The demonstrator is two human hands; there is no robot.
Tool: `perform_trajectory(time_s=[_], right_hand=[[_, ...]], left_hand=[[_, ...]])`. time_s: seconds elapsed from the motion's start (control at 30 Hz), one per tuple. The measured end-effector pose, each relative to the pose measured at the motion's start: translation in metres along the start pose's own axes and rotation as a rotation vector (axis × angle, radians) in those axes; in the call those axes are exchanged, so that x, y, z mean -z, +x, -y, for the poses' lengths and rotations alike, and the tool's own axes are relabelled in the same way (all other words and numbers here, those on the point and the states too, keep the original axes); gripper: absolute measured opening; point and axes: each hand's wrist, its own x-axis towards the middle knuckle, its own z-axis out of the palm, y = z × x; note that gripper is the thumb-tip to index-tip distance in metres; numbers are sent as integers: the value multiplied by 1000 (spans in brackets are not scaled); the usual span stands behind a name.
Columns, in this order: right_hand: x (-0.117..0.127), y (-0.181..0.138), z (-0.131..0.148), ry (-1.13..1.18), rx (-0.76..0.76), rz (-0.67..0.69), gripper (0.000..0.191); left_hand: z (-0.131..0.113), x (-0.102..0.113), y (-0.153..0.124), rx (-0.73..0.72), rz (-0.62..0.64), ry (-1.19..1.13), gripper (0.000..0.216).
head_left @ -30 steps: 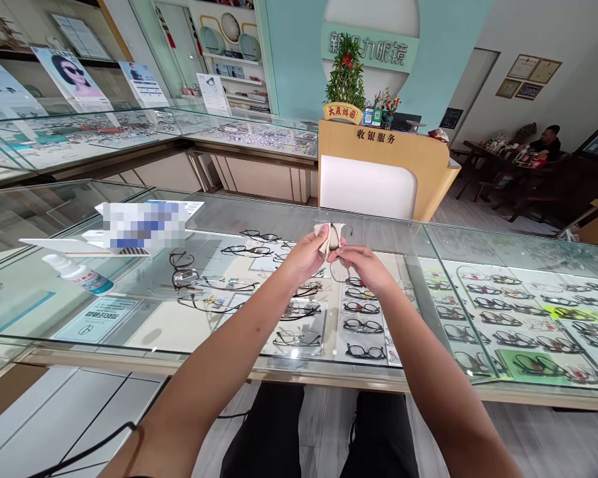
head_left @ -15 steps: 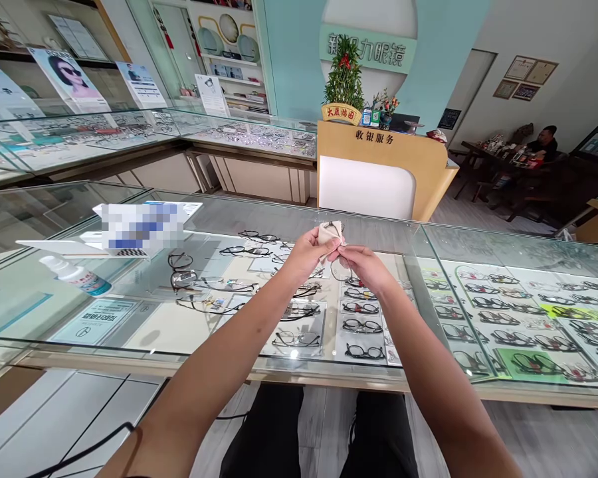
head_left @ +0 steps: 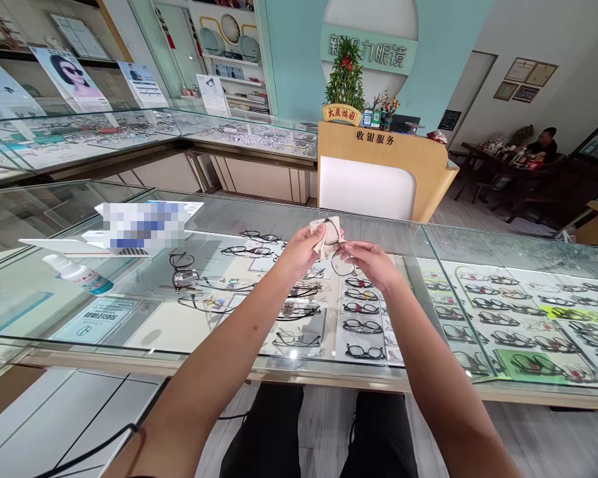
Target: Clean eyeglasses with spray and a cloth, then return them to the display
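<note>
Left hand (head_left: 303, 251) holds beige cloth (head_left: 323, 234) against glasses (head_left: 343, 266); right hand (head_left: 370, 261) pinches the frame. Both above glass surface (head_left: 152, 325); spray bottle (head_left: 82, 274) to the left.

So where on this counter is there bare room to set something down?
Over the beige panel, between the teal card, the loose glasses and the glass counter's front edge; also the far strip between the white box and the left hand. It's crowded below the right hand, where rows of frames lie, seemingly beneath the glass.
</note>
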Motion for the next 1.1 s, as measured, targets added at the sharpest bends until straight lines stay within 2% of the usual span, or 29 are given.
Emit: perform_trajectory(time_s=[0.1,0.23,0.4,0.53,0.7,0.8,0.93,1.1], right_hand=[[-3,-1,0,26,-24,45,41],[-4,0,-1,46,-37,35,39],[-9,-1,-4,-70,-24,124,42],[-11,-2,-8,-156,11,157,44],[-3,0,-7,-126,29,71,43],[3,-1,-1,-104,65,39,42],[13,-3,5,-86,137,-67,40],[14,0,5,13,211,-147,39]], left_hand=[[-1,-2,-3,0,41,-12,58],[-2,-7,-7,-3,75,43,60],[5,-9,-6,-55,-69,121,60],[7,-8,-5,-13,-121,119,63],[5,-6,-2,39,-16,-25,52],[7,-2,1,48,-18,-66,46],[9,3,3,85,-84,-30,45],[9,-3,-6,239,35,65,48]])
